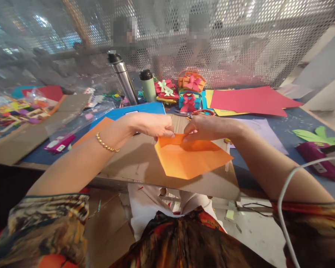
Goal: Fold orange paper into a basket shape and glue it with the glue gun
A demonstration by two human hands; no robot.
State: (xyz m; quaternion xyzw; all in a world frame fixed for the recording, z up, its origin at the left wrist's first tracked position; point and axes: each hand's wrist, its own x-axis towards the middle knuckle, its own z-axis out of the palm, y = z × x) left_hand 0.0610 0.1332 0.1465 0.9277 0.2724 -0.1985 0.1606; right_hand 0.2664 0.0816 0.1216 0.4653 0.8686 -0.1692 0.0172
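Note:
An orange sheet of paper (190,158) with fold lines is held up over a brown cardboard sheet (123,160) at the table's front edge. My left hand (153,125) pinches its upper left edge between thumb and fingers. Close beside it, my right hand (201,127) grips the same top edge, fingers closed. The paper hangs toward me, its lower corners spread and free of both hands. Just right of the paper, a small clear stick-like tool with a yellow end (227,156) lies on the cardboard.
Behind my hands are scissors (203,112), a steel flask (124,80), a green bottle (148,85) and small paper baskets with bows (192,87). Red sheets (248,99) lie back right, a lilac sheet (261,132) nearer. A white cable (284,186) crosses the right arm. Purple staplers or punches (60,144) flank the cardboard.

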